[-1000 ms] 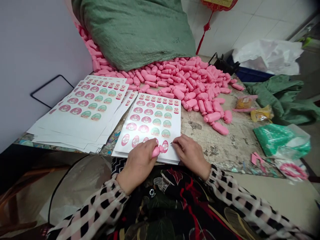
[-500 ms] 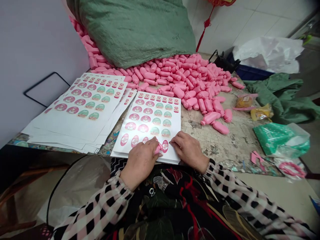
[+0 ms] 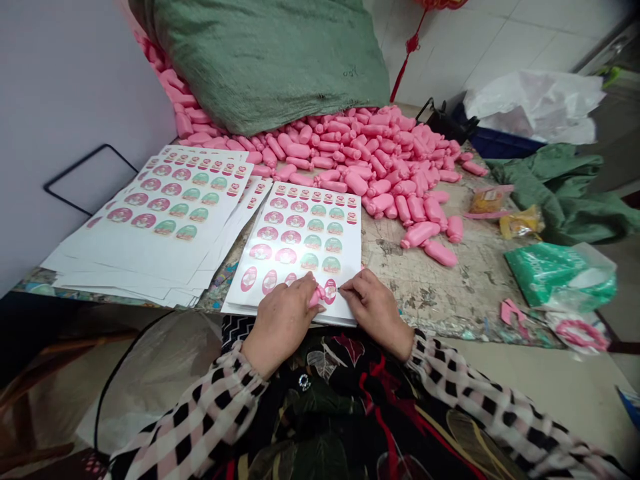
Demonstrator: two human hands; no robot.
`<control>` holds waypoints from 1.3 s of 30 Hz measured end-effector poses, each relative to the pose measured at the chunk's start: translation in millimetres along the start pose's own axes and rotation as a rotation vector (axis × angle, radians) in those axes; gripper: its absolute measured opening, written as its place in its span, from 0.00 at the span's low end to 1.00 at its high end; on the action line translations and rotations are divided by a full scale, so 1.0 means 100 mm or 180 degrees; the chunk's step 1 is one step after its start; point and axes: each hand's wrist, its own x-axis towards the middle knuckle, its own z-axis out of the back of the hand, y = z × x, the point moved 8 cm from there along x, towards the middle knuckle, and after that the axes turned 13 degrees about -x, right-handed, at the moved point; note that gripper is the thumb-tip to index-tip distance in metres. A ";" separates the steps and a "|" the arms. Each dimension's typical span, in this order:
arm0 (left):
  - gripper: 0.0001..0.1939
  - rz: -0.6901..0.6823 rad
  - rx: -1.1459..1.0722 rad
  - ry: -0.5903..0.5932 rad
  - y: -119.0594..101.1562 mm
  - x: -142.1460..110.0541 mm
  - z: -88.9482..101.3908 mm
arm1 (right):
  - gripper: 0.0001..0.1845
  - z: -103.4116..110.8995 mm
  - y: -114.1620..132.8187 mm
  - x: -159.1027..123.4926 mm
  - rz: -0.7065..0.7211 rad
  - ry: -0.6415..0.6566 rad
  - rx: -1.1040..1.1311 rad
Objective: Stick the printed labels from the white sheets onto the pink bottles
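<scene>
My left hand (image 3: 287, 317) is closed round a small pink plastic bottle (image 3: 317, 295), whose narrow end shows past my thumb. This hand rests on the lower edge of a white sticker sheet (image 3: 304, 300), printed with rows of pink and green labels. Just right of the bottle lies an oval pink sticker (image 3: 331, 291) in the bottom row. My right hand (image 3: 373, 303) pinches a thin pointed tool (image 3: 341, 289); only its dark tip shows, at that sticker's right edge. Most of the tool is hidden by my fingers.
Several loose sticker sheets (image 3: 145, 250) lie stacked at left. Behind them, a big heap of pink bottles (image 3: 345, 150) spills from under a green sack (image 3: 270, 60). Wrapped snacks (image 3: 523, 222), a green packet (image 3: 560, 277) and a pink ring (image 3: 583, 335) lie at right.
My left hand has lowered the bottle onto the sheet beside the oval sticker, its end now less exposed. My right hand has moved slightly left, bringing the tool tip to the sticker's edge.
</scene>
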 end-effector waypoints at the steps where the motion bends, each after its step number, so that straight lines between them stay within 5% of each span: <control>1: 0.20 -0.0010 0.0021 0.0006 0.00 0.00 0.00 | 0.08 -0.01 -0.01 0.00 -0.0086 -0.0030 0.0066; 14: 0.31 -0.0364 -0.0351 0.0747 0.04 0.18 -0.06 | 0.08 0.01 0.02 0.10 -0.0432 0.0193 -0.0365; 21: 0.40 -0.0253 -0.0184 0.1113 0.04 0.35 -0.09 | 0.08 0.07 0.10 0.05 -0.0366 -0.0041 -0.0498; 39: 0.35 -0.0066 -0.0545 0.0503 0.17 0.20 -0.07 | 0.08 0.17 0.04 -0.15 -0.0275 -0.0947 0.0910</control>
